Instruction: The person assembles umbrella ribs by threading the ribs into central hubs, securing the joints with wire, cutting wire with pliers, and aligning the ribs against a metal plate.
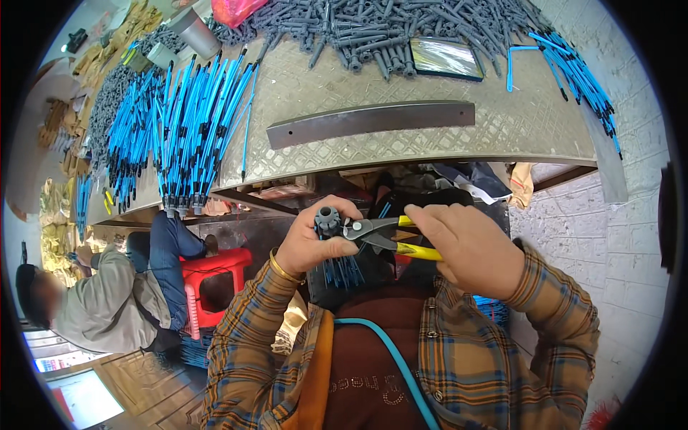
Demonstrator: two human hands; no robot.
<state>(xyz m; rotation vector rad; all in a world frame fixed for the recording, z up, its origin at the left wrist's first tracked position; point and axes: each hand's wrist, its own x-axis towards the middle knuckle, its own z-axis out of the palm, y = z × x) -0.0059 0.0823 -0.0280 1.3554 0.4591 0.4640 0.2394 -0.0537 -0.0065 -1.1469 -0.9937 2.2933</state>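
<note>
Fingers and thumb of my left hand (309, 242) are wrapped round a dark grey ribbed plastic fitting (327, 221), its round hollow end facing up. My right hand (469, 247) grips a pair of pliers (373, 231) by the yellow handles, which are spread apart. The metal jaws of the pliers reach the side of the fitting, between my left thumb and fingers. Whether the jaws touch or bite it, I cannot tell. Below my left hand, thin blue rods (342, 272) hang down toward my lap; their link to the fitting is hidden.
A long table (315, 93) bears a heap of grey plastic plugs (373, 36), a phone-like slab (448, 57), a dark metal bar (373, 123), and bundles of blue rods (193, 122). At left, a person (107, 294) sits near a red stool (215, 283).
</note>
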